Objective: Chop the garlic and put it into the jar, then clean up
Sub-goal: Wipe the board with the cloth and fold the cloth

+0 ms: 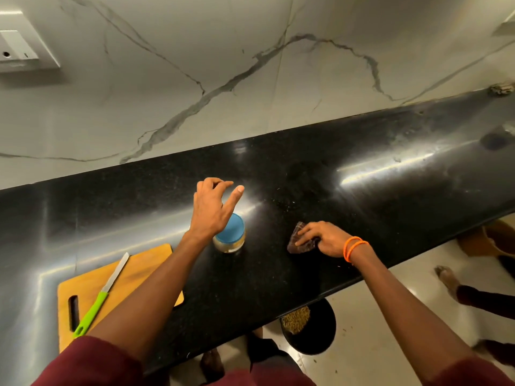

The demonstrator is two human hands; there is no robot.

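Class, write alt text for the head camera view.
A right hand presses a dark cloth on a black counter; the left hand hovers open over a blue-lidded jar. A green-handled knife lies on a wooden board.

jar point(230, 235): blue lid, no label or print I can make out
knife point(101, 295): green handle and blade, no brand showing
cutting board point(119, 277): plain wood, no markings
wall switch plate point(19, 48): blank, nothing readable
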